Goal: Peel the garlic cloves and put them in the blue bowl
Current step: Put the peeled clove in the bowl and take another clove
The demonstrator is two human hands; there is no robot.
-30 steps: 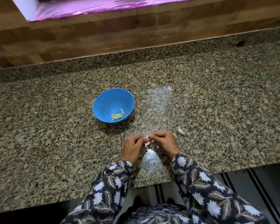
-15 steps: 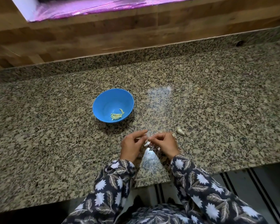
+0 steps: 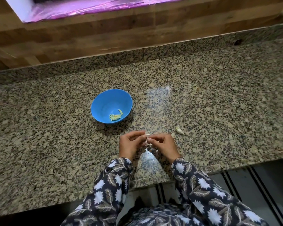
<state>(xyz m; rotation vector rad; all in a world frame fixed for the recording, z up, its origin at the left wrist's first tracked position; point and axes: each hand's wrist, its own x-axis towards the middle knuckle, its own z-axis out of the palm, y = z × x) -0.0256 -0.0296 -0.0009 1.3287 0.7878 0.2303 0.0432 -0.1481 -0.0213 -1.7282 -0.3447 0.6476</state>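
Two hands, the left hand [image 3: 129,145] and the right hand [image 3: 166,145], pinch one garlic clove [image 3: 146,136] between their curled fingertips. One loose clove [image 3: 179,130] lies near, to the right. One blue bowl [image 3: 99,101] holds several peeled cloves [image 3: 115,117].

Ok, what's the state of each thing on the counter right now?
Blue bowl: upright, holds peeled cloves.
Peeled cloves: lying in the bowl's bottom.
Held clove: pinched between both hands, mostly hidden.
Loose clove: lying on the granite counter, untouched.
Left hand: pinches the held clove.
Right hand: pinches the held clove.
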